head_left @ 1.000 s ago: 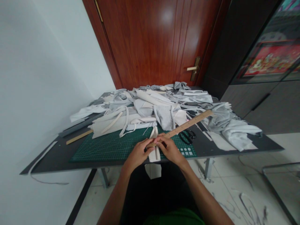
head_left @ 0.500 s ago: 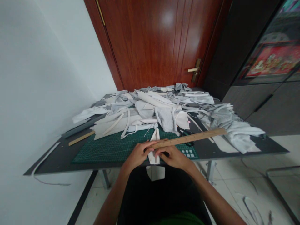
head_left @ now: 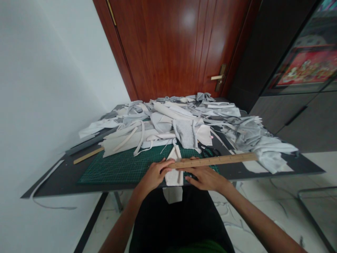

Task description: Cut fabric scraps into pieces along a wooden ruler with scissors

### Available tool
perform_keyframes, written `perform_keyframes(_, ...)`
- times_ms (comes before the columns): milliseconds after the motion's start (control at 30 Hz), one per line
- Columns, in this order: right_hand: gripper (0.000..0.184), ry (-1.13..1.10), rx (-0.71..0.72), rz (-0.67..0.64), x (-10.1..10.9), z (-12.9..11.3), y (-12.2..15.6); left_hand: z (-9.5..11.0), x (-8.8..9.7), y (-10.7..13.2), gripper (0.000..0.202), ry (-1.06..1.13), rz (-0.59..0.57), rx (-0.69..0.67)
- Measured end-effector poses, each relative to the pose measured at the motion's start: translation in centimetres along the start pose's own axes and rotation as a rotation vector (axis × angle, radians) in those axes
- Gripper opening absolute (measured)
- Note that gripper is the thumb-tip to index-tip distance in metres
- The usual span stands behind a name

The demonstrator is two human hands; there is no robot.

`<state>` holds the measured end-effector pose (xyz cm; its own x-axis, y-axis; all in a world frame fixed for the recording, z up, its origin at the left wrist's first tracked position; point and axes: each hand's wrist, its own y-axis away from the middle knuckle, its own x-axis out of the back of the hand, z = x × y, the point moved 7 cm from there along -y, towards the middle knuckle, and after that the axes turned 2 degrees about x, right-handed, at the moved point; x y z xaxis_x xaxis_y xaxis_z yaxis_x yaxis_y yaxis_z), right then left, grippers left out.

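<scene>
A folded off-white fabric piece (head_left: 174, 178) lies at the table's front edge, tapering to a point on the far side. My left hand (head_left: 155, 174) is at its left side, its thumb and fingers closed on the near end of a wooden ruler (head_left: 221, 160). The ruler slants across the fabric and out to the right. My right hand (head_left: 206, 177) is right of the fabric, its fingers extended beneath the ruler and its thumb apart from them. Part of those fingers is hidden by the ruler. Black scissors (head_left: 210, 151) lie just beyond the ruler.
Under the work is a green cutting mat (head_left: 113, 168) on a dark table (head_left: 58, 182). Heaps of grey and white fabric scraps (head_left: 168, 116) cover the back and right side. A second wooden strip (head_left: 88, 155) lies left. A brown door (head_left: 171, 49) stands behind the table.
My right hand has shifted right, away from the fabric, and its thumb has spread. The ruler's far end has dropped toward me, so it lies more level. More of the fabric shows.
</scene>
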<state>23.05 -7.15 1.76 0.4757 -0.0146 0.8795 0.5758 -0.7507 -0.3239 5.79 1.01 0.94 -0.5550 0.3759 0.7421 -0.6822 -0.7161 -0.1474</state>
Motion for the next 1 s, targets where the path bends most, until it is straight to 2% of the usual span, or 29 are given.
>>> perform_keyframes(267, 0.045, 0.088, 0.065, -0.003, 1.0, 1.1, 0.4, -0.1, 0.0, -0.1, 0.038, -0.020, -0.008, 0.006)
perform_keyframes(433, 0.034, 0.039, 0.131, 0.002, 1.5, 1.9, 1.0, -0.1, -0.1, -0.1, 0.038, -0.024, 0.001, -0.004)
perform_keyframes(633, 0.039, 0.031, 0.102, 0.019, 1.5, 2.7, 1.5, -0.3, -0.1, 0.0, 0.039, -0.011, -0.020, -0.039)
perform_keyframes(733, 0.053, 0.028, 0.116, 0.021, 1.6, 2.5, 2.1, -0.3, -0.2, 0.1, 0.040, -0.011, -0.018, -0.050)
perform_keyframes(800, 0.056, 0.059, 0.124, 0.027, 1.6, 2.4, 2.6, -0.3, -0.2, 0.1, 0.040, -0.020, -0.014, -0.073)
perform_keyframes(1000, 0.044, 0.127, 0.145, -0.002, 2.0, 2.6, 3.7, 0.1, 0.0, 0.1, 0.039, -0.028, -0.011, -0.101)
